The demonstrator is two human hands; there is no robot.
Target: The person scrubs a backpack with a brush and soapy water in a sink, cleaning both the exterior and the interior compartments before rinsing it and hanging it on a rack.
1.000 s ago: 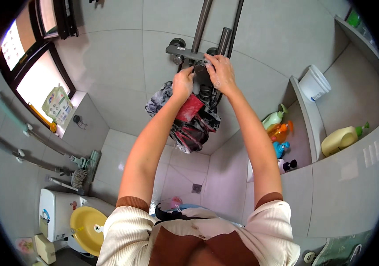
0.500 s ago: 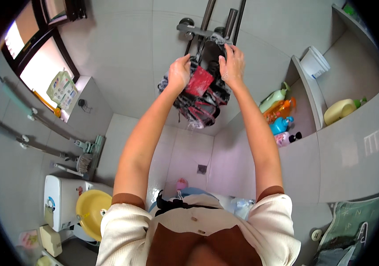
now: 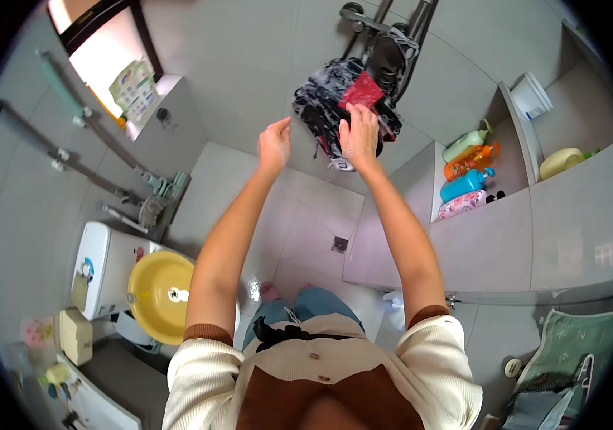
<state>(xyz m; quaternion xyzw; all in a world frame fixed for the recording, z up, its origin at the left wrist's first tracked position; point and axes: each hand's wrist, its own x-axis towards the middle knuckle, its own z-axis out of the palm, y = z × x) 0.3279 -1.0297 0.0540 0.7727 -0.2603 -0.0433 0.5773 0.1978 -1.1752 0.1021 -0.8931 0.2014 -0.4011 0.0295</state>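
A wet black bag (image 3: 329, 82) with a red patch and white suds on it hangs from the metal shower fixture (image 3: 378, 27) on the tiled wall. My right hand (image 3: 361, 136) rests against its lower front, fingers stretched over the lower edge of the red patch and thumb apart. Left of the bag, separated from it by a gap, is my left hand (image 3: 275, 147); it holds nothing, and its fingers are loosely bent. Suds cling to the bag's lower edge. Part of its lower right side is hidden by my right hand.
Pump bottles, among them a blue one (image 3: 464, 186), fill a wall niche at the right. A white tub (image 3: 532, 97) sits on the ledge above. To the left are a yellow basin (image 3: 160, 315) by the toilet, wall-hung brushes and a refill pouch (image 3: 133, 89) on the windowsill.
My left hand has left the bag and dropped lower. The right hand has moved down from the bag's top to its lower front. The view has shifted, putting the bag farther right.
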